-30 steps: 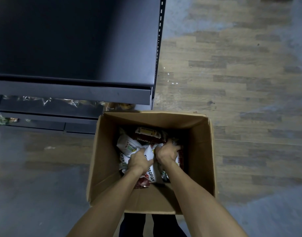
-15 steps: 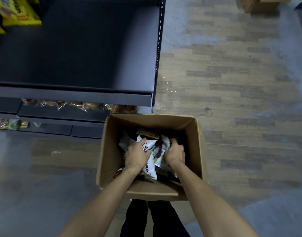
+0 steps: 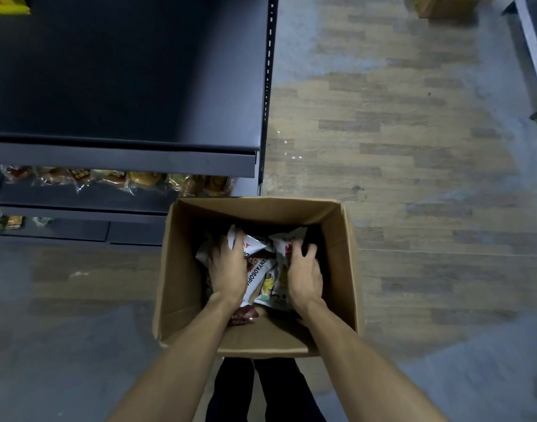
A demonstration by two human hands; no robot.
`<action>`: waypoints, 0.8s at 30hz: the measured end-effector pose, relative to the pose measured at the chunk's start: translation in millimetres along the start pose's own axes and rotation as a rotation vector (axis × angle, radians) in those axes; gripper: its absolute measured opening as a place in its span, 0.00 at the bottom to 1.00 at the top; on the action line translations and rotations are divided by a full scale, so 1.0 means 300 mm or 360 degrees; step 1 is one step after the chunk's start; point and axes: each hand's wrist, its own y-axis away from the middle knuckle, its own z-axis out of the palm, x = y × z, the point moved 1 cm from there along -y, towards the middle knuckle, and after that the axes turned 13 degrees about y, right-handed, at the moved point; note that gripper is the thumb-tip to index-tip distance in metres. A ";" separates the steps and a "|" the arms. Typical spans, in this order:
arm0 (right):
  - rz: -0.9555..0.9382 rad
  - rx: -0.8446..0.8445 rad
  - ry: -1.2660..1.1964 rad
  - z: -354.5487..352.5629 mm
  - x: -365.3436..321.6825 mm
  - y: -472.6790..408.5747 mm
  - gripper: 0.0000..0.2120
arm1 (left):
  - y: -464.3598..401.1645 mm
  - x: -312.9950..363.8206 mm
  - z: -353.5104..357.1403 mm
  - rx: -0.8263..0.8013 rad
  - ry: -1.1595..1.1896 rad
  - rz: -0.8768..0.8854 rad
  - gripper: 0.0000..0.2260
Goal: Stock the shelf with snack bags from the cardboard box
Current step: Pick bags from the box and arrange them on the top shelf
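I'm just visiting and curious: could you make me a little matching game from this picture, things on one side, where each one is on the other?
Things:
1. left hand
2. cardboard box
3. wrapped buns
4. yellow bag

Places:
A. far top left corner, on the upper shelf
B. on the floor in front of the shelving
C. inside the box, on the snack bags
D. lined up on a lower shelf, under the dark shelf board

Pairs: 1-C, 2-B, 3-D, 4-A

Cardboard box (image 3: 182, 287) on wood-look floor (image 3: 413, 178)
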 end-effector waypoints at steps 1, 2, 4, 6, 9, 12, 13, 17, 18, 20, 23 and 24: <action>-0.0062 -0.0016 0.0001 0.015 -0.008 -0.009 0.24 | -0.002 -0.011 0.006 -0.0021 0.0068 -0.0009 0.31; -0.0119 -0.0060 -0.0009 0.030 -0.017 -0.018 0.23 | -0.002 -0.018 0.013 -0.0053 0.0114 -0.0016 0.31; -0.0211 -0.0207 -0.0032 0.067 -0.035 -0.033 0.27 | -0.005 -0.022 0.022 -0.0150 0.0168 -0.0022 0.30; -0.0228 -0.0361 -0.0048 0.096 -0.045 -0.042 0.35 | -0.007 -0.030 0.042 -0.0246 0.0143 -0.0003 0.26; -0.0202 -0.0484 -0.0008 0.126 -0.048 -0.069 0.39 | -0.006 -0.039 0.072 -0.0290 0.0020 0.0053 0.31; -0.0173 -0.0536 -0.0029 0.145 -0.056 -0.092 0.40 | -0.001 -0.044 0.098 -0.0260 -0.0192 0.0037 0.33; -0.0160 -0.0530 -0.0044 0.153 -0.058 -0.100 0.41 | -0.001 -0.040 0.101 -0.0261 -0.0246 0.0029 0.33; -0.0058 -0.0559 -0.0165 0.190 -0.043 -0.147 0.39 | -0.010 -0.042 0.133 -0.0391 -0.0458 0.0039 0.33; -0.0053 -0.0566 -0.0205 0.199 -0.036 -0.158 0.39 | -0.014 -0.046 0.141 -0.0426 -0.0501 0.0059 0.34; -0.0120 -0.0530 -0.0271 0.216 -0.031 -0.178 0.39 | -0.026 -0.055 0.152 -0.0460 -0.0563 0.0122 0.36; -0.0133 -0.0464 -0.0352 0.228 -0.039 -0.192 0.42 | -0.057 -0.060 0.160 -0.0482 -0.0650 0.0177 0.40; -0.0107 -0.0464 -0.0360 0.232 -0.042 -0.197 0.43 | -0.065 -0.060 0.164 -0.0481 -0.0670 0.0187 0.41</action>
